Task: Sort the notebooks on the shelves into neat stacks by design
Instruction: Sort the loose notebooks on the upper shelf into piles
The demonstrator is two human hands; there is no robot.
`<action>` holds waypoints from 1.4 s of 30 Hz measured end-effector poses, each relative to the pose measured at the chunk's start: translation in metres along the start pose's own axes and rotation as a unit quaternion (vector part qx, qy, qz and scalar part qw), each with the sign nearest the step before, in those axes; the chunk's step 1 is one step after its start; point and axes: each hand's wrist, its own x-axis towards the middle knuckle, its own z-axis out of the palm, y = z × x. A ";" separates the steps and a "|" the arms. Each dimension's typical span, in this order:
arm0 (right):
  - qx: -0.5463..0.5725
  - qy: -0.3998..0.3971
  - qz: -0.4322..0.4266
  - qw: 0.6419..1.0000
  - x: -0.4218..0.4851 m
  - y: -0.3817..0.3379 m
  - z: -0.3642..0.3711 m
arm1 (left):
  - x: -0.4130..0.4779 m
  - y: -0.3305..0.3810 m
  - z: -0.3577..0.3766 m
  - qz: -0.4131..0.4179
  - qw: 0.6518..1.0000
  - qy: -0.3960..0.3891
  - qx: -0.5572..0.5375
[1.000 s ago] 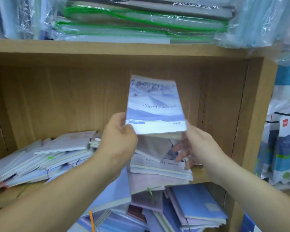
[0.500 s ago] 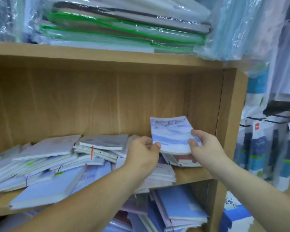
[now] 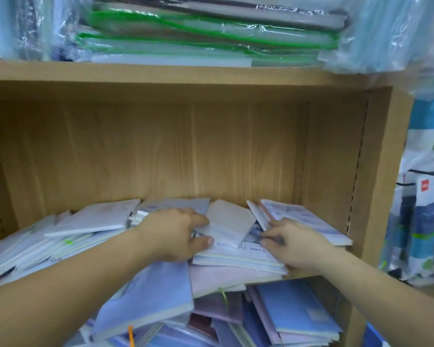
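Pinches a pale notebook (image 3: 227,225) in the left hand (image 3: 178,236) at the middle of the shelf (image 3: 381,171), likely to free it from the jumble. Nearer the shelf's right wall, curls the right hand (image 3: 293,242) against a blue-printed notebook (image 3: 308,221); grip impossible to tell.

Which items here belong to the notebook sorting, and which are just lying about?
Job:
- left hand gripping the pale grey tilted notebook
- right hand beside the blue-white mountain-print notebook
- jumbled pile of pale notebooks
- light blue notebook overhanging the wooden shelf unit

Lying about:
- plastic-wrapped green-edged folders on top
- hanging packaged goods
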 end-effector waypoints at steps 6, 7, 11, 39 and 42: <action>0.034 -0.021 0.022 0.999 0.005 0.008 -0.004 | -0.004 0.017 0.004 0.015 0.996 -0.027 0.082; 0.039 -0.030 0.026 0.998 0.005 0.004 -0.006 | -0.005 0.018 0.007 0.016 0.996 -0.023 0.089; 0.095 -0.004 -0.025 0.995 -0.002 -0.017 -0.004 | 0.001 0.010 0.011 0.020 0.999 -0.001 0.048; 0.190 -0.016 -0.143 0.971 -0.047 -0.027 0.009 | -0.032 0.041 0.011 -0.142 0.950 0.044 -0.276; 0.156 0.007 -0.121 0.980 -0.048 -0.024 0.001 | -0.021 0.048 0.021 -0.203 0.890 0.030 -0.406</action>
